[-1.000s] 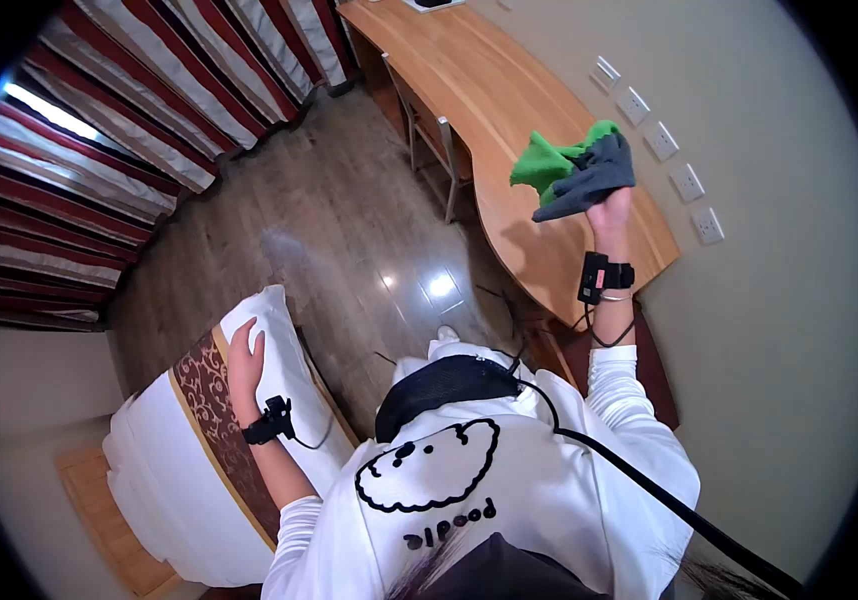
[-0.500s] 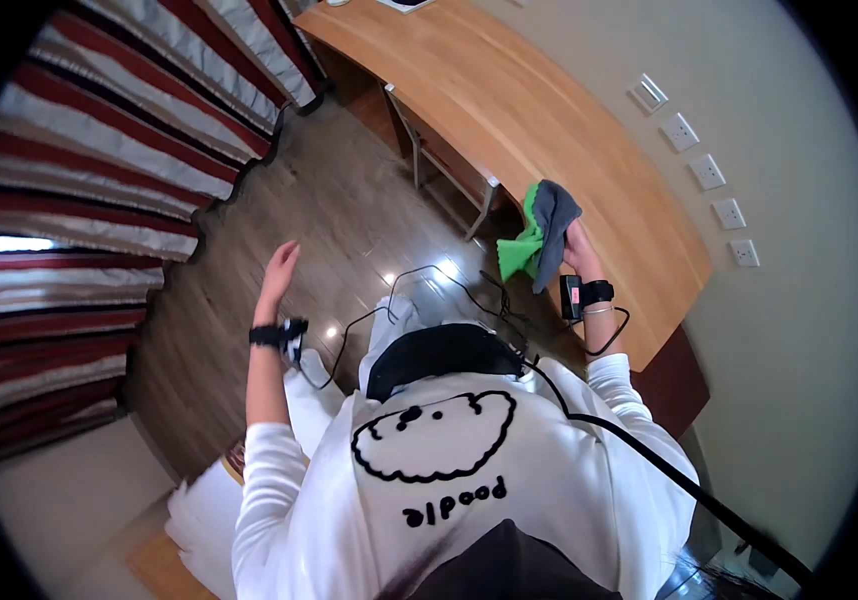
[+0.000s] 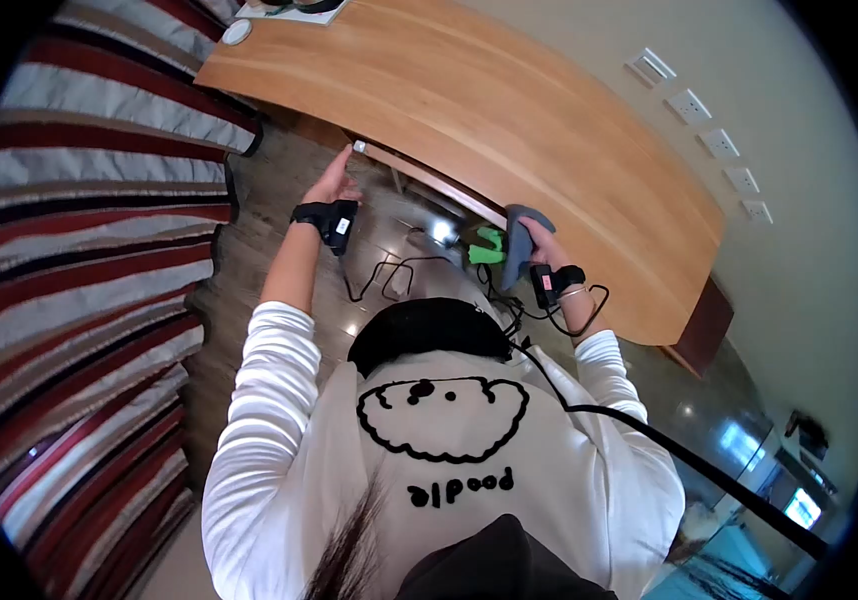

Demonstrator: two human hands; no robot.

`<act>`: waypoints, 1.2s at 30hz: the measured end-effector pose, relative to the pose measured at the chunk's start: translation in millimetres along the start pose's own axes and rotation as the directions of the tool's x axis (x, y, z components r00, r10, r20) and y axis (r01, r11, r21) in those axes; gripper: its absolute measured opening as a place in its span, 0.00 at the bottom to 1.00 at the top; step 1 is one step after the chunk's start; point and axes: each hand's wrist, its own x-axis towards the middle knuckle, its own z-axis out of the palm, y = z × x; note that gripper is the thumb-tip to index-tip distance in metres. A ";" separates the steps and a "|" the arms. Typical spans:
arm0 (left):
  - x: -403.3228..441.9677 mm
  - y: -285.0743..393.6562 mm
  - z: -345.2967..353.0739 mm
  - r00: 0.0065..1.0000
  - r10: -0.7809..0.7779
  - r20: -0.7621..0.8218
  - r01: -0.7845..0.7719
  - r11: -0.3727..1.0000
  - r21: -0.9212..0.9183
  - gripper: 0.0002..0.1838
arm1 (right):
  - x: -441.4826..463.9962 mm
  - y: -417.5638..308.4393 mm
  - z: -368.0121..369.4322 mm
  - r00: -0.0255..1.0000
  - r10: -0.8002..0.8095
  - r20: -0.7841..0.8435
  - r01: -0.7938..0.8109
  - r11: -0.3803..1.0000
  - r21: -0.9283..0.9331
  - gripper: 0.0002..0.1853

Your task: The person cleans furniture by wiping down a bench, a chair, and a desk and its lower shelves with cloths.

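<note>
My right hand (image 3: 541, 243) grips a grey and green cloth (image 3: 517, 235) at the front edge of the wooden desk (image 3: 549, 130). The cloth's grey side faces up, and its green part (image 3: 487, 246) hangs below the desk edge. Just beyond the cloth is one end of a long rail (image 3: 429, 180), which looks like a chair back tucked against the desk. My left hand (image 3: 332, 182) is at the rail's other end, fingers stretched out beside its pale corner; whether they touch it I cannot tell. Both wrists wear black strapped devices.
Striped curtains (image 3: 99, 210) hang along the left. A round white lid-like object (image 3: 237, 32) and a white tray (image 3: 294, 12) sit at the desk's far left end. Wall sockets (image 3: 689, 107) line the right wall. Black cables (image 3: 389, 275) loop between my wrists.
My left hand has moved forward to the rail's end. My right hand has shifted left and brought the cloth lower against the desk edge. The view has moved closer to the desk.
</note>
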 end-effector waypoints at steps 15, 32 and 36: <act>93.6 -5.8 -18.7 0.732 0.370 0.572 -0.384 0.918 -0.102 0.15 | 22.4 21.5 -20.5 0.995 -0.044 0.092 0.036 0.996 0.086 0.08; 26.0 -11.3 -28.2 0.885 -0.299 0.355 0.325 0.946 -0.013 0.16 | -15.3 108.4 -35.1 0.957 -0.187 0.221 0.139 0.967 0.214 0.14; 6.9 -28.9 -54.9 0.660 -0.013 0.752 -0.740 0.166 0.652 0.18 | -37.7 142.6 -35.1 0.980 -0.111 0.163 0.080 0.979 0.189 0.14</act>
